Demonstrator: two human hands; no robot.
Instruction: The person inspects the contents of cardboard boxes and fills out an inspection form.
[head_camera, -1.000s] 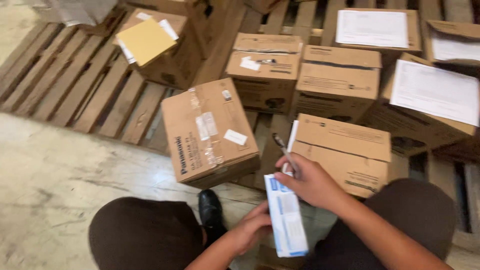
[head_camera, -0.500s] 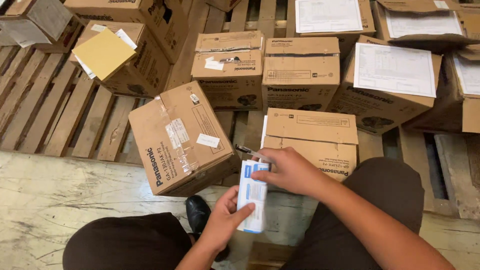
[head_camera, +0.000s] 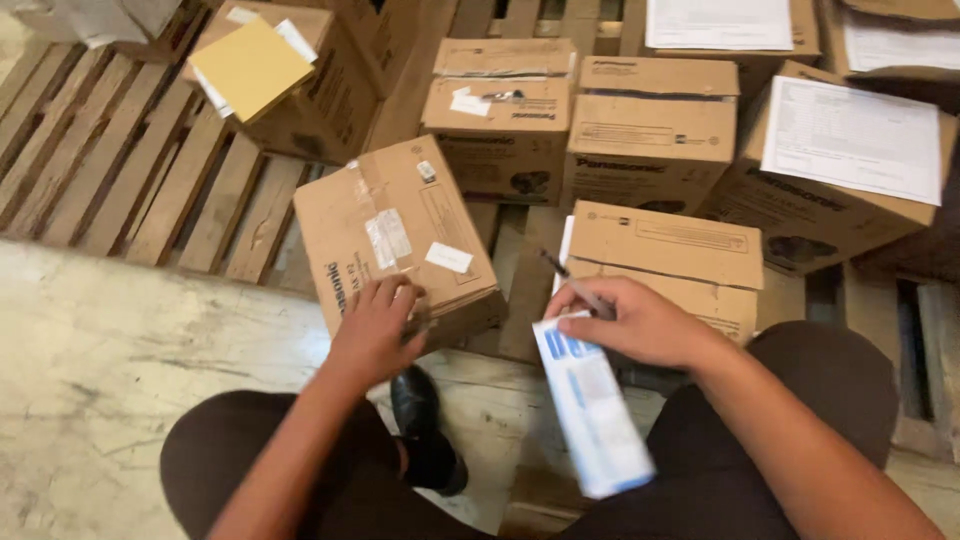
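Observation:
My right hand (head_camera: 635, 322) pinches the top of a white and blue paper slip (head_camera: 594, 408) and also holds a dark pen (head_camera: 574, 284) that points up and left. The slip hangs down over my right knee. My left hand (head_camera: 375, 325) rests on the near edge of a tilted cardboard box (head_camera: 395, 235) with clear tape and white labels on its top. Whether its fingers grip the box edge or only press on it I cannot tell. A closed cardboard box (head_camera: 665, 260) lies just beyond my right hand.
Wooden pallets (head_camera: 140, 170) carry several cardboard boxes, some topped with white paper sheets (head_camera: 852, 138). One box at the back left bears a yellow envelope (head_camera: 250, 67). My black shoe (head_camera: 425, 425) stands on the pale scuffed floor (head_camera: 90, 350) between my knees.
My left hand has let go of the slip and moved up left onto the tilted box. The slip now hangs from my right hand alone.

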